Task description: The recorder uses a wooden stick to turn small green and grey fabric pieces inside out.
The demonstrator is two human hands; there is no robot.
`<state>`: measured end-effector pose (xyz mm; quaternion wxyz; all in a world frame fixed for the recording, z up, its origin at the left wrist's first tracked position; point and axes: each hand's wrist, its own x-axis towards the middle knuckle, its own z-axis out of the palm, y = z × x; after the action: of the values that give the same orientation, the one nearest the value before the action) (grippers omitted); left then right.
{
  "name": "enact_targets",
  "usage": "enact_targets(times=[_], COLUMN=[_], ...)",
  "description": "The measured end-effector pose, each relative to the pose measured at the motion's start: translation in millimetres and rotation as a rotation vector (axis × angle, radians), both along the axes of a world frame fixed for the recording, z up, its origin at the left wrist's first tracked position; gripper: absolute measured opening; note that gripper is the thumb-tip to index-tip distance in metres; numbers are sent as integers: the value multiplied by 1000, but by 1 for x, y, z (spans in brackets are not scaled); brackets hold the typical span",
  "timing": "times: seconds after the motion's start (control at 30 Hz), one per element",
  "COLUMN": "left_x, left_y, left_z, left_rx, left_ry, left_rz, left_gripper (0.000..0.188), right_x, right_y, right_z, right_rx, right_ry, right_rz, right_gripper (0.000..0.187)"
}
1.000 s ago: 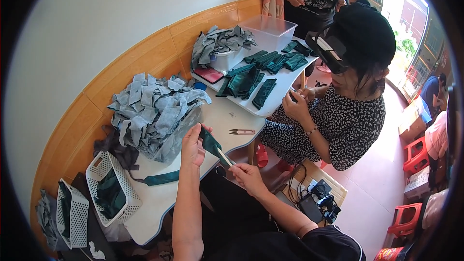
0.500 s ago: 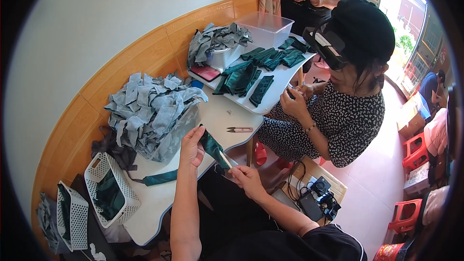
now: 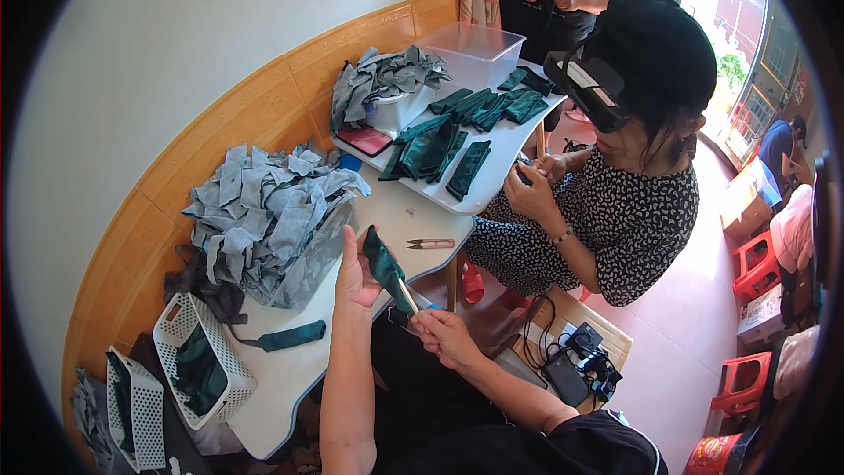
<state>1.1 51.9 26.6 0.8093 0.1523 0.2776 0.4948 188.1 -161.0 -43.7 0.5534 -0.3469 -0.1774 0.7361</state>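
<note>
A narrow dark green velvet strip [image 3: 383, 262] stands tilted above the table's near edge, with a thin pale stick [image 3: 409, 296] at its lower end. My right hand [image 3: 446, 337] is closed around the stick's lower part. My left hand [image 3: 356, 281] has its thumb stretched up and apart from the strip. The velvet rests against the fingers of that hand, which are partly hidden behind it. How far the stick reaches inside the velvet is hidden. Another green velvet strip [image 3: 294, 336] lies on the table to the left of my left forearm.
Thread snips [image 3: 431, 244] lie beyond my hands. A clear bin [image 3: 338, 255] heaped with grey-backed strips [image 3: 259, 211] stands left, near white baskets [image 3: 230, 369]. Several green pieces [image 3: 469, 170] lie on a white tray [image 3: 462, 204]. A co-worker [image 3: 615, 211] sits at right, beside a cardboard box [image 3: 607, 325] with black devices.
My left thumb has come off the strip's upper end, and that hand has opened. The strip now stands more upright. My right hand keeps its hold on the stick.
</note>
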Motion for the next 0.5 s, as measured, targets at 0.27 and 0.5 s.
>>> enact_targets(times=[0.27,0.5], left_x=[14,38], left_y=[35,44], left_z=[-22,-50], left_rx=[-165,-137], left_ry=[88,71], left_rz=[57,133], left_gripper=[46,39], right_x=[17,24], right_y=[13,17], right_z=[-5,-12], right_rx=[-63,-83], right_ry=[120,116], right_rz=[57,22], right_gripper=[29,30])
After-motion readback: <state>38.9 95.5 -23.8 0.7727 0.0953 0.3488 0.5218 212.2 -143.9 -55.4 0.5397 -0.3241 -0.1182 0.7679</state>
